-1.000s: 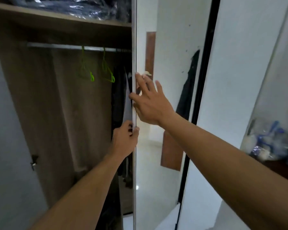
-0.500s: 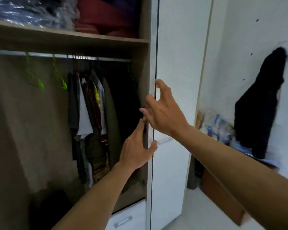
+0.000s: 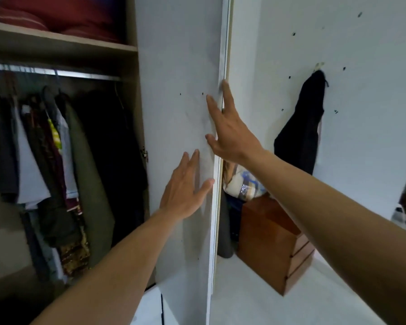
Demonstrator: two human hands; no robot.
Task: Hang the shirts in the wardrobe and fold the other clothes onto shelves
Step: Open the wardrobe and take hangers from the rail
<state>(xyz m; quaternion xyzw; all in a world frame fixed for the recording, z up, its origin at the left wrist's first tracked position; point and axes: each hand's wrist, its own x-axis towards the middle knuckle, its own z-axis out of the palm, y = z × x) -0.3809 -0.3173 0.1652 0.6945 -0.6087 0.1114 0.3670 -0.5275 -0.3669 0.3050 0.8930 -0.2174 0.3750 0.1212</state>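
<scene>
White wall (image 3: 352,48), speckled with dark marks, carries a black garment (image 3: 300,127) on a hook at right. On the smooth white wardrobe door (image 3: 174,66) the left hand (image 3: 185,193) lies flat and the right hand (image 3: 230,134) spreads at its edge, both hands straight-fingered and gripping nothing. Hung clothes (image 3: 56,160) crowd the metal rail (image 3: 80,75) at left. Beyond the door stands a brown wooden drawer chest (image 3: 274,242).

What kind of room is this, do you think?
Probably a bedroom in a home: an open wardrobe with clothes hanging on a rail, a wooden drawer chest, and a dark garment hung on the white wall.
</scene>
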